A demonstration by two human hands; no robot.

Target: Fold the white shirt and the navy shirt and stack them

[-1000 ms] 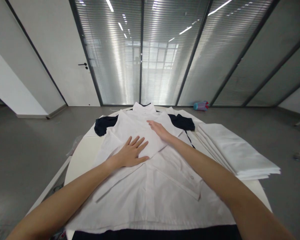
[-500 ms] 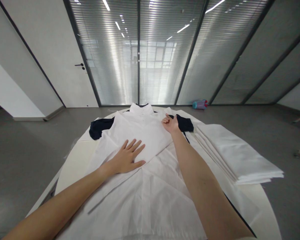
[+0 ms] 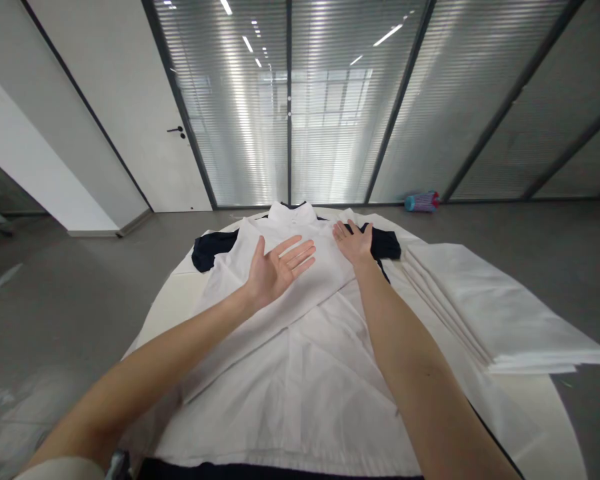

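A white shirt (image 3: 305,347) lies spread on a round white table (image 3: 165,310), collar at the far end, with one side folded across its chest. My left hand (image 3: 277,267) hovers open above the folded part, palm turned up and inward, fingers spread. My right hand (image 3: 354,243) lies flat and open on the shirt's far right shoulder, next to a dark navy sleeve (image 3: 387,245). Another navy sleeve (image 3: 213,250) sticks out at the far left.
A stack of folded white cloth (image 3: 490,310) sits on the table's right side. A blue and pink bottle (image 3: 421,201) lies on the grey floor by the glass wall. Clear plastic wrap (image 3: 0,413) lies on the floor at left.
My left hand has lifted off the shirt and moved forward, palm turning up. My right hand has opened from a pinch at the shoulder and now lies flat.
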